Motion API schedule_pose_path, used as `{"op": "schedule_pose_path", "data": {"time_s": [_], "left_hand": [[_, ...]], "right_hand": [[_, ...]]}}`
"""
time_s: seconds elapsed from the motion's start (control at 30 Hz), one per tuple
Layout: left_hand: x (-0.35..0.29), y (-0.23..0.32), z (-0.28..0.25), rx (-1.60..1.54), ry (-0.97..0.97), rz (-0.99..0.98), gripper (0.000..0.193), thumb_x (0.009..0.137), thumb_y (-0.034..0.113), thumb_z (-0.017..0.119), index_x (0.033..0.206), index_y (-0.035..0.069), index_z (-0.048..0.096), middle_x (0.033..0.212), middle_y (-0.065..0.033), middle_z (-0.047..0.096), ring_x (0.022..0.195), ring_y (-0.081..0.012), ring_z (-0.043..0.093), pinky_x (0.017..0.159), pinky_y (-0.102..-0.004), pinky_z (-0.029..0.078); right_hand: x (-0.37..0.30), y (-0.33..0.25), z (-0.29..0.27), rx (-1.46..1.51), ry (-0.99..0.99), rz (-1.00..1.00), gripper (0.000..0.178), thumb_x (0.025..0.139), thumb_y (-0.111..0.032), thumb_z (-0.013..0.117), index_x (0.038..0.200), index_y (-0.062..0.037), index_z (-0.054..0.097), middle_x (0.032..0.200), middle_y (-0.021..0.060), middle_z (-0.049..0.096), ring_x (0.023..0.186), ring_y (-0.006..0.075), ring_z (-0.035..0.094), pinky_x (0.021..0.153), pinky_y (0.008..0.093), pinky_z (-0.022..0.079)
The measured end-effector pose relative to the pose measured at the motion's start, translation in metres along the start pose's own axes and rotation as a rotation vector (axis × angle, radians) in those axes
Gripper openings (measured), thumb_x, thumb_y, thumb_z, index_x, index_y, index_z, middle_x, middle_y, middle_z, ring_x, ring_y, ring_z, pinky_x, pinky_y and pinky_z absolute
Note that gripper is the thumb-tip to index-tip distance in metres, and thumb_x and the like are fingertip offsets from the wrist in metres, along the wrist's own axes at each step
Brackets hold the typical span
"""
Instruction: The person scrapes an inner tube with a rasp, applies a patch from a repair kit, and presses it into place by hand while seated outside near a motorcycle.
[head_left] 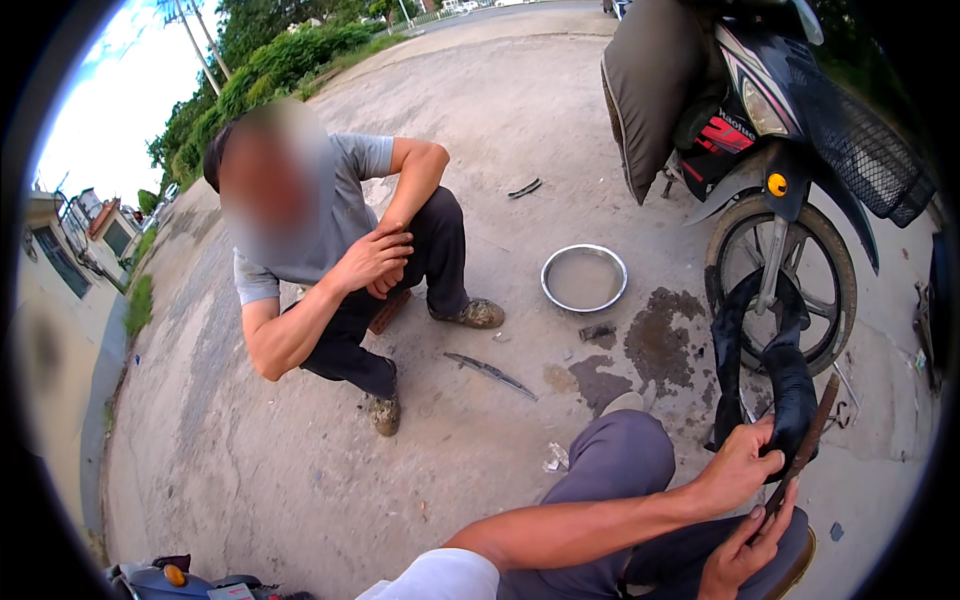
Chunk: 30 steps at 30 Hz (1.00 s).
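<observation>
A black rubber inner tube point(790, 385) hangs in a loop before the motorbike's front wheel. My left hand point(742, 468) is closed on its near end, thumb and fingers pinching the rubber. Just below, my right hand point(752, 550) grips a long, flat, rusty-brown file point(808, 430). Its far end points up and away, beside the tube. Whether the file touches the rubber I cannot tell. Both hands are above my bent legs at the lower right.
A motorbike point(770, 130) with a front basket stands at the upper right. A metal basin point(583, 280) of murky water sits beside wet patches. A person point(340, 240) squats at left, hands together. A dark strip point(490, 375) and a small dark block point(598, 331) lie on the concrete.
</observation>
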<state>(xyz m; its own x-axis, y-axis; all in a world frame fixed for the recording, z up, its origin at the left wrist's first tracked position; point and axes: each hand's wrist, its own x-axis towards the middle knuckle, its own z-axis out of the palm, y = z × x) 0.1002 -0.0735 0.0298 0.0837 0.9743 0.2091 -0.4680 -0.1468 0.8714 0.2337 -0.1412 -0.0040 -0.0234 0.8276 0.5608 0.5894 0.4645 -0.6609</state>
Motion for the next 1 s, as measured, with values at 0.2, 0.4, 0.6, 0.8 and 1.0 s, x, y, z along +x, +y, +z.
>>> {"op": "schedule_pose_path", "data": {"time_s": [0.2,0.4,0.6,0.8,1.0], "left_hand": [[0.004,-0.002,0.004,-0.075,0.009,0.038,0.022,0.084,-0.001,0.053,0.1,-0.01,0.065,0.11,-0.01,0.061,0.102,-0.0137,0.055,0.086,-0.0295,0.047],[0.009,0.0,0.007,-0.029,0.014,0.052,0.019,0.083,-0.002,0.052,0.095,-0.012,0.063,0.104,-0.0152,0.064,0.108,-0.02,0.054,0.097,-0.0346,0.043],[0.002,0.005,0.009,-0.055,0.015,0.029,0.016,0.083,-0.003,0.052,0.092,-0.011,0.063,0.101,-0.0161,0.063,0.104,-0.0203,0.055,0.093,-0.0355,0.044],[0.009,0.007,0.015,0.069,-0.04,-0.072,0.014,0.083,-0.002,0.056,0.093,-0.01,0.063,0.101,-0.0118,0.06,0.095,-0.0168,0.057,0.086,-0.0314,0.046],[-0.003,0.023,-0.011,-0.058,0.036,-0.122,0.028,0.092,-0.004,0.054,0.117,-0.006,0.066,0.114,-0.0065,0.065,0.103,-0.0101,0.061,0.093,-0.0266,0.048]], "right_hand": [[-0.002,0.01,0.005,0.024,0.046,0.002,0.046,0.105,-0.006,0.038,0.148,0.0101,0.032,0.149,0.0253,0.044,0.139,0.0331,0.044,0.114,0.0401,0.034],[-0.005,0.017,-0.008,-0.024,-0.023,0.194,0.047,0.106,-0.008,0.039,0.15,0.0072,0.031,0.149,0.0228,0.044,0.133,0.0268,0.049,0.108,0.0357,0.039],[-0.005,0.009,-0.001,0.045,0.033,0.105,0.047,0.107,-0.011,0.04,0.151,0.0042,0.032,0.149,0.0197,0.045,0.119,0.0202,0.056,0.097,0.0317,0.046],[-0.004,0.008,-0.014,0.052,0.038,0.162,0.047,0.107,-0.011,0.04,0.151,0.0048,0.031,0.149,0.0196,0.045,0.117,0.0244,0.057,0.098,0.0331,0.046],[-0.002,-0.006,0.005,0.027,-0.017,0.009,0.048,0.1,-0.003,0.049,0.143,0.0149,0.034,0.133,0.0319,0.054,0.115,0.0382,0.063,0.097,0.0386,0.049]]}}
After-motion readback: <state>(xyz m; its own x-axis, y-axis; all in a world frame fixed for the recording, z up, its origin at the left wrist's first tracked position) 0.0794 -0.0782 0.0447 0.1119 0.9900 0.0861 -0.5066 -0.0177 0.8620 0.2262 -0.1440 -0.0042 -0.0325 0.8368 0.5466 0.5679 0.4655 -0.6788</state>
